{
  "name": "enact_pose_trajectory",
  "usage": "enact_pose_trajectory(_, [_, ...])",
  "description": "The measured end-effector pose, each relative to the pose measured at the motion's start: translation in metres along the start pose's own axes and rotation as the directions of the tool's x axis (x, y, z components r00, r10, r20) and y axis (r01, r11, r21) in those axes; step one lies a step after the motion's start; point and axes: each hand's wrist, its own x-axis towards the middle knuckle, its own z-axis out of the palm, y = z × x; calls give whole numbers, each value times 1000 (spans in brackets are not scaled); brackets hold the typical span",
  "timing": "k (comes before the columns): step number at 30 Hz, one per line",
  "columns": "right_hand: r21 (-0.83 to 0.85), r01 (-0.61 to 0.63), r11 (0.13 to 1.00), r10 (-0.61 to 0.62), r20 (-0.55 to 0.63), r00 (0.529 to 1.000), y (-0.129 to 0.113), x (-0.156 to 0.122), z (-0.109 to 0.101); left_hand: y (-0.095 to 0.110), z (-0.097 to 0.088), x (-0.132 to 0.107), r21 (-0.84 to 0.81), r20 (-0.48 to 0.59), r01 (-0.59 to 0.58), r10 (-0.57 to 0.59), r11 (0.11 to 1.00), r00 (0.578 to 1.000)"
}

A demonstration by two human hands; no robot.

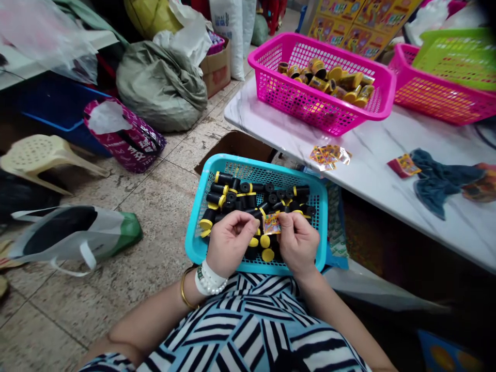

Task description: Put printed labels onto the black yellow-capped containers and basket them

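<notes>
The right hand (299, 240) has its thumb and forefinger pinched on the right edge of a small printed wrapper (272, 223), so the piece juts leftward from those fingertips, held up over the turquoise basket (192, 227) at the person's lap. The left hand (232, 240) has its thumb and forefinger drawn together just beside the wrapper's left edge; from where I stand I cannot tell whether they grip anything thin. As for writing, the wrapper's own print is too small to make out. A white sack (228, 36) on the floor behind carries blue letters that look like "HAI", the purple bag (126, 137) has white characters too blurred for me to read, and the yellow cartons (349, 26) at the back bear bold lettering I can't decipher either. The wrapper is a flat, glossy little rectangle, orange and yellow with touches of purple and red, its edge catching the light. Below it lie black cylinders (222, 178) with yellow ends, jumbled in the basket. More wrappers (327, 156) in similar colours lie in a loose pile on the marbled table (372, 155), near a pink basket (310, 111) of yellow-and-dark wrapped cylinders (318, 67).
</notes>
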Motion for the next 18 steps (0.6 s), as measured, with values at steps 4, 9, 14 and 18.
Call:
enact_pose_trajectory(4, [-7, 10, 1000, -10, -21, 1000, 4, -1, 0, -3, -1, 1, -24, -5, 27, -27, 999, 1000])
enact_pose_trajectory(9, [-34, 90, 995, -88, 34, 996, 1, -4, 1, -4, 1, 1, 35, 31, -79, 78, 996, 996])
enact_pose_trajectory(14, [-17, 217, 976, -212, 148, 966, -9, -2, -1, -4, -3, 1, -37, 30, 26, -25, 999, 999])
enact_pose_trajectory(18, [71, 270, 960, -279, 181, 943, -14, 6, 0, 0, -5, 6, -218, 130, 327, -305, 919, 943])
